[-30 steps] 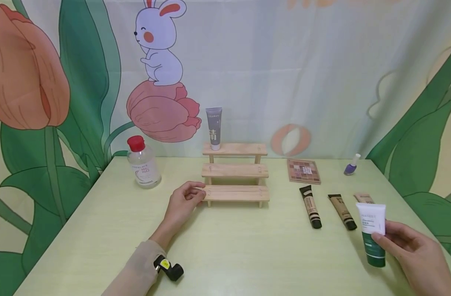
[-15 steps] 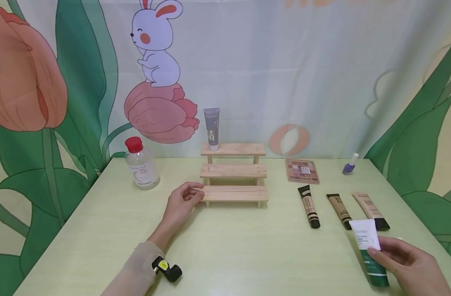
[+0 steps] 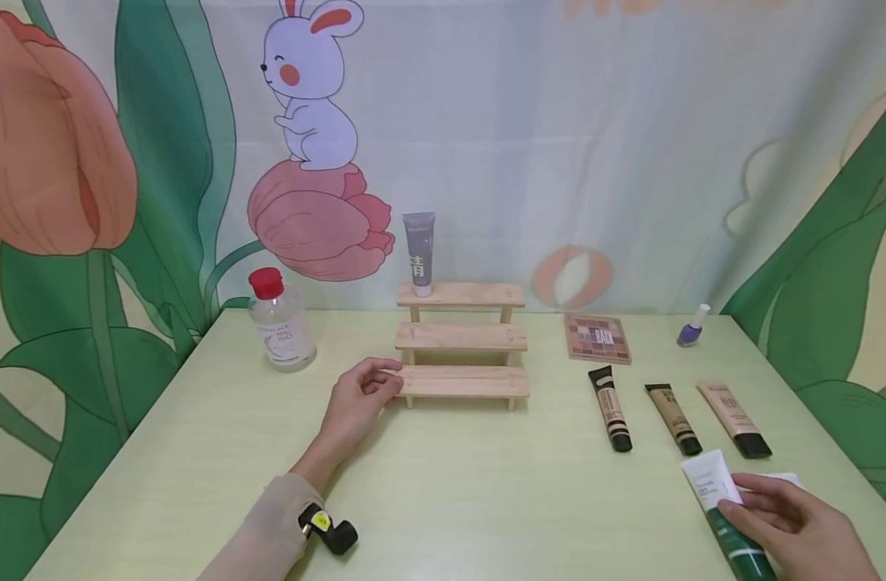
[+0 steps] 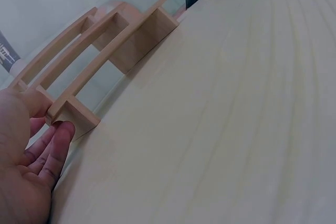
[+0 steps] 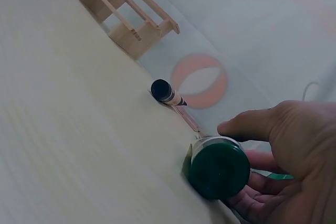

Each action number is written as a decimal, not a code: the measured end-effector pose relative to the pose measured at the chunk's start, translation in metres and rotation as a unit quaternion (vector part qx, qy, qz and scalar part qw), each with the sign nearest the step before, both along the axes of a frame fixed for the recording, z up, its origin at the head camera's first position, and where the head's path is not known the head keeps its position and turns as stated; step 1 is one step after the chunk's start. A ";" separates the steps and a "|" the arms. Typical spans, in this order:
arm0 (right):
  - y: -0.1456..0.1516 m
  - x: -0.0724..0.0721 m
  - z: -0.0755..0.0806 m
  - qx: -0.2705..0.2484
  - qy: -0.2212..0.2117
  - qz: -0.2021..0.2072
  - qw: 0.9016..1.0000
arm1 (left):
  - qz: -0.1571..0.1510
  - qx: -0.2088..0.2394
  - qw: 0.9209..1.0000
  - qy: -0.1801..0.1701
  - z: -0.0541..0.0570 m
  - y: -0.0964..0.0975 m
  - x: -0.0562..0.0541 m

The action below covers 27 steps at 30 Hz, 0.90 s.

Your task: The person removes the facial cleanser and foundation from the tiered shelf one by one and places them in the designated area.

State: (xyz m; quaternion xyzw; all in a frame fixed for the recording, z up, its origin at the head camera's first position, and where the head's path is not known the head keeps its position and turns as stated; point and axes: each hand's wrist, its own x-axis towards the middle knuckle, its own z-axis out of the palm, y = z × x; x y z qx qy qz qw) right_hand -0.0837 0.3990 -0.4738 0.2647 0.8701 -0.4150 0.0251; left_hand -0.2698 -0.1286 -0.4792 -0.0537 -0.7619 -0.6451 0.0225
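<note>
My left hand [image 3: 357, 397] pinches the left end of the lowest step of a three-tier wooden display stand [image 3: 466, 382]. In the left wrist view the thumb lies over the step's end and fingertips [image 4: 64, 128] come from below. A grey squeeze tube [image 3: 419, 254] stands cap down on the top step's left side. At the front right, my right hand [image 3: 799, 524] holds a white and green squeeze tube [image 3: 715, 492] between thumb and fingers. This tube leans, its green cap [image 5: 219, 170] toward me, low over the table.
Beyond the right hand lie three cosmetic tubes, one black-banded [image 3: 611, 408], one tan [image 3: 674, 420] and one pale pink [image 3: 735, 420]. Behind them are an eyeshadow palette [image 3: 598, 339] and purple nail polish [image 3: 691, 327]. A red-capped clear bottle [image 3: 282, 327] stands left. A white item [image 3: 784, 478] shows behind the right hand.
The right hand has brought the white and green tube down and toward me, tilting it more. The pale pink tube behind it is now uncovered. The left hand stays on the stand.
</note>
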 end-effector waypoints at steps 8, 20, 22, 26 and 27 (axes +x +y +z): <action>-0.011 0.005 0.005 0.075 0.027 -0.005 0.997 | 0.000 -0.002 1.000 0.000 -0.001 -0.001 0.001; -0.015 0.005 0.009 0.143 0.060 -0.036 0.987 | 0.004 -0.002 1.000 -0.001 -0.002 -0.002 0.001; -0.017 0.006 0.012 0.135 0.070 -0.048 0.987 | 0.003 -0.002 1.000 0.001 -0.002 -0.002 0.001; -0.021 0.007 0.023 0.072 0.106 -0.083 0.988 | 0.002 -0.001 1.000 0.002 -0.001 -0.001 0.000; -0.021 0.008 0.025 0.049 0.116 -0.088 0.988 | 0.002 -0.001 1.000 0.003 -0.001 0.000 0.000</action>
